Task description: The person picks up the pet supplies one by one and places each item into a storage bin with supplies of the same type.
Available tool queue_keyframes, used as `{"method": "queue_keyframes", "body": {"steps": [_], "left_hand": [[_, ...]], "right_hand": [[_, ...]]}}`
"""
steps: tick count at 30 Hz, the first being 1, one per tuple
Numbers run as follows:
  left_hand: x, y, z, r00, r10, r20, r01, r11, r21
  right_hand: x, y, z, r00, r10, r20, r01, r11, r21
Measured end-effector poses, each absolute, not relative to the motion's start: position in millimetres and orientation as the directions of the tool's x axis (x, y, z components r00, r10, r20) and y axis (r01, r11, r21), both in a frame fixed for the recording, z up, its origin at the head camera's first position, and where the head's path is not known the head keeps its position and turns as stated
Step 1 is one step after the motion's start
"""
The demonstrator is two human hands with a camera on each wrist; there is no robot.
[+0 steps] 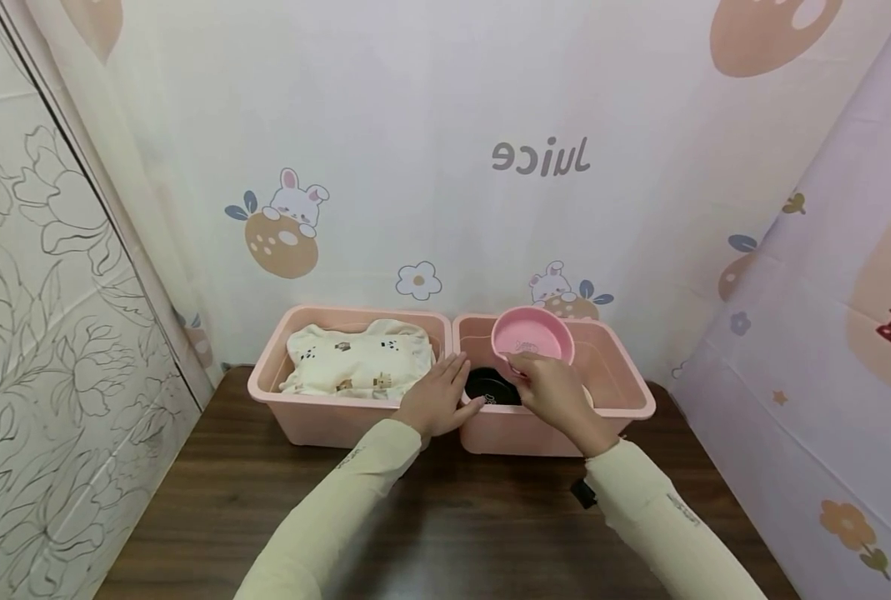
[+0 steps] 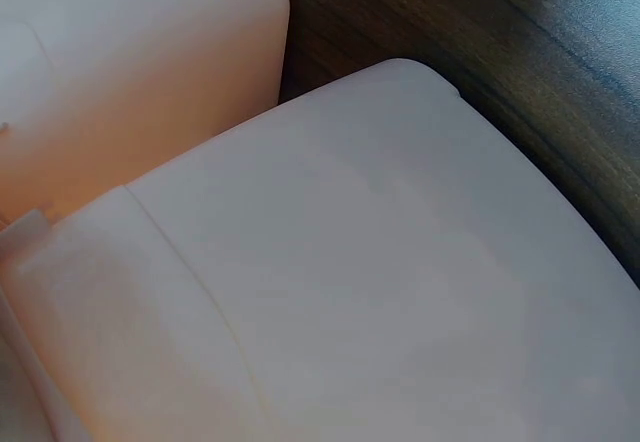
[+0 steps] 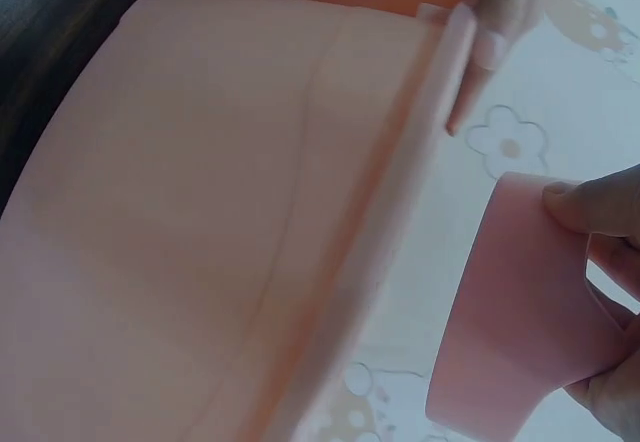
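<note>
My right hand (image 1: 555,392) pinches the edge of a round pink bowl (image 1: 531,329), tilted over the right pink bin (image 1: 625,412). In the right wrist view, thumb and fingers grip the bowl (image 3: 520,302) from the right side, above the bin's rim. A black round dish (image 1: 486,385) lies inside that bin, partly covered by the hands. My left hand (image 1: 439,397) rests with extended fingers across the meeting rims of the two bins. The left wrist view shows only the bins' outer walls (image 2: 380,262), the hand being out of sight there.
The left pink bin (image 1: 325,425) holds a cream cloth (image 1: 362,354) with animal prints. Both bins stand side by side on a dark wooden table (image 1: 475,533), against a printed curtain (image 1: 385,167). A small black object (image 1: 583,493) shows under the right wrist.
</note>
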State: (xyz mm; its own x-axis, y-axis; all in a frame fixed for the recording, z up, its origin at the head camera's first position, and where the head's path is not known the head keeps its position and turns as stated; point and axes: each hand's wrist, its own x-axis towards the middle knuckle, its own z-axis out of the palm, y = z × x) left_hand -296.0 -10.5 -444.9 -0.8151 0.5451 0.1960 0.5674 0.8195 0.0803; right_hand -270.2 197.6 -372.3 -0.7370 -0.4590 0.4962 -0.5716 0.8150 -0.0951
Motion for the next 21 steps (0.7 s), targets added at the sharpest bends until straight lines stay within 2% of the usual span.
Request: {"method": "queue_keyframes", "body": {"steps": [13, 21], "left_hand": [[-297, -10, -446, -0.817, 0.545, 0.188, 0.564, 0.822, 0.072], [-299, -9, -447, -0.82, 0.543, 0.18, 0.561, 0.826, 0.064]], "right_hand": [[-319, 176, -406, -0.802, -0.461, 0.38, -0.546, 0.823, -0.156], [-338, 170, -428, -0.814, -0.468, 0.344, -0.553, 0.804, -0.216]]}}
